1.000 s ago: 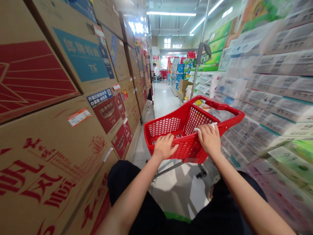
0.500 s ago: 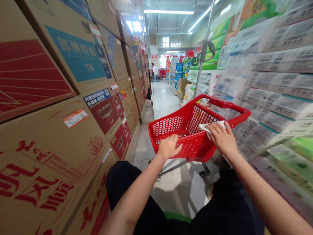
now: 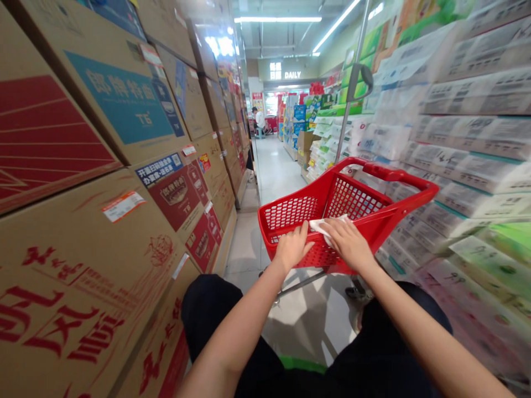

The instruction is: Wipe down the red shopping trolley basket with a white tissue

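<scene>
While the near rim of the red shopping cart (image 3: 378, 225) is gripped by the left hand (image 3: 291, 247), its fingers curled over the edge, a white cloth (image 3: 318, 225) is held against that rim beneath the closely set fingers of the right hand (image 3: 347, 241). The cart is flanked by stacked cardboard boxes (image 3: 89, 218) on the left and wrapped packs (image 3: 454, 146) on the right.

A white cloth (image 3: 318, 225) lies on the near rim of a red perforated cart (image 3: 375, 224).

Red hole-patterned cart (image 3: 376, 229) — white cloth (image 3: 318, 225) — brown, red-printed cartons (image 3: 83, 237)
</scene>
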Action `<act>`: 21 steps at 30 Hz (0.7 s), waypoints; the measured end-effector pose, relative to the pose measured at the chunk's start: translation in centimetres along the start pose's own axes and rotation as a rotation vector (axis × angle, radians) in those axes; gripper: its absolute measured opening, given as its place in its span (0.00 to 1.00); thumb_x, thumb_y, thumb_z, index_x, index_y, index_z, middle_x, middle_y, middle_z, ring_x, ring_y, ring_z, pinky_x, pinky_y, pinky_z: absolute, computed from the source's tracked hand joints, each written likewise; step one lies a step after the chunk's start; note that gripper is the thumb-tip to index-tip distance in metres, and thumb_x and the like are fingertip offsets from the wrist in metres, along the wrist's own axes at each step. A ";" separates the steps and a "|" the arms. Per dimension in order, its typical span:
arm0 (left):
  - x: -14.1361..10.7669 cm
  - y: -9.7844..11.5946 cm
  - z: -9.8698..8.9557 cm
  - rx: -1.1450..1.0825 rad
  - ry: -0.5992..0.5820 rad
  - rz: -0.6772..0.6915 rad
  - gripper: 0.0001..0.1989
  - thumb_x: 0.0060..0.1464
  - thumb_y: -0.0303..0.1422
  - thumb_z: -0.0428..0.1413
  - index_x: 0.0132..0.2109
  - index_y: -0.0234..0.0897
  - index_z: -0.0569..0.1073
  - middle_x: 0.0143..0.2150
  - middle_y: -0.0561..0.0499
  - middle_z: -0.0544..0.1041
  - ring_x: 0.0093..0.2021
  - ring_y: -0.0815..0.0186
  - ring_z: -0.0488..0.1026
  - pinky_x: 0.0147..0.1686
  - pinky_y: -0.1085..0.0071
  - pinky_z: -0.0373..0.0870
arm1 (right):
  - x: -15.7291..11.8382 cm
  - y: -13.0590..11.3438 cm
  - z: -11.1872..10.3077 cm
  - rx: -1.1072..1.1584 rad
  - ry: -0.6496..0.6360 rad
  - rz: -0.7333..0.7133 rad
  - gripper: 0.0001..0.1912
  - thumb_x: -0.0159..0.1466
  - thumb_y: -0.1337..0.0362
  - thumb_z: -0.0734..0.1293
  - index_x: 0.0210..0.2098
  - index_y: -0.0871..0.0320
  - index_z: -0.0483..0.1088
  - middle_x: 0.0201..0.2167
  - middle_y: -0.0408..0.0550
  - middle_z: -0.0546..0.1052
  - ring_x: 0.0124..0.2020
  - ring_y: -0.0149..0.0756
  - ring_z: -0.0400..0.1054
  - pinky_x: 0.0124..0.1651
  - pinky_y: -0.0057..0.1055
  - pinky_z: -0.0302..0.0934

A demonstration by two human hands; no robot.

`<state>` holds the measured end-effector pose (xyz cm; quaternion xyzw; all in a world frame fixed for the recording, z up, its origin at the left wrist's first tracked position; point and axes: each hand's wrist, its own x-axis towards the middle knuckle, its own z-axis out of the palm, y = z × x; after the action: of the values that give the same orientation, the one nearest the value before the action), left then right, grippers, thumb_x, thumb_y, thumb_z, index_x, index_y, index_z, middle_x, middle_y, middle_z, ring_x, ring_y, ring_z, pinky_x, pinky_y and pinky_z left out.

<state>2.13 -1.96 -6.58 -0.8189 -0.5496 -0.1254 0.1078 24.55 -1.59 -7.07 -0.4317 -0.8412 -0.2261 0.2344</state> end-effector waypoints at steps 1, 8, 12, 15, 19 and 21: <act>0.0 -0.1 0.0 0.008 -0.001 -0.003 0.36 0.69 0.50 0.47 0.74 0.35 0.49 0.56 0.38 0.75 0.47 0.56 0.78 0.41 0.67 0.74 | -0.5 2.0 -0.7 -0.035 0.015 0.022 0.24 0.74 0.60 0.56 0.69 0.53 0.61 0.65 0.52 0.70 0.67 0.45 0.61 0.74 0.51 0.43; 0.6 0.4 0.4 0.009 0.008 -0.003 0.37 0.69 0.50 0.48 0.75 0.35 0.49 0.54 0.38 0.76 0.47 0.57 0.79 0.40 0.68 0.74 | -1.7 8.3 -2.4 -0.142 0.152 0.266 0.24 0.73 0.61 0.56 0.67 0.55 0.62 0.66 0.56 0.69 0.71 0.51 0.54 0.71 0.58 0.45; 1.4 1.0 0.6 0.012 0.010 -0.002 0.39 0.69 0.48 0.49 0.76 0.34 0.45 0.55 0.39 0.76 0.45 0.57 0.79 0.40 0.67 0.75 | -0.1 1.8 0.4 -0.052 0.149 0.278 0.23 0.74 0.62 0.54 0.66 0.55 0.64 0.64 0.55 0.71 0.70 0.50 0.55 0.71 0.57 0.46; 1.8 1.2 0.5 0.004 0.019 0.002 0.39 0.69 0.45 0.50 0.76 0.35 0.42 0.55 0.40 0.76 0.46 0.58 0.78 0.40 0.68 0.75 | 0.9 -3.1 2.1 0.027 0.092 0.205 0.24 0.75 0.62 0.54 0.67 0.54 0.62 0.68 0.52 0.67 0.72 0.47 0.52 0.73 0.53 0.45; 1.7 0.8 0.3 0.002 0.017 0.017 0.40 0.69 0.45 0.51 0.77 0.37 0.41 0.54 0.42 0.76 0.45 0.59 0.79 0.38 0.69 0.74 | 1.1 -2.8 1.9 0.055 0.028 0.078 0.25 0.75 0.61 0.55 0.70 0.51 0.59 0.69 0.48 0.67 0.72 0.44 0.54 0.74 0.50 0.44; 1.7 0.5 0.3 0.005 0.010 0.020 0.39 0.69 0.46 0.50 0.76 0.35 0.41 0.54 0.41 0.76 0.45 0.58 0.79 0.39 0.68 0.74 | 0.8 -0.1 1.0 0.031 0.016 0.050 0.25 0.75 0.61 0.55 0.70 0.50 0.60 0.67 0.49 0.68 0.70 0.43 0.56 0.73 0.50 0.44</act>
<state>3.27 -0.59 -6.32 -0.8233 -0.5414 -0.1267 0.1138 23.92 -0.56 -7.44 -0.4469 -0.8318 -0.2105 0.2533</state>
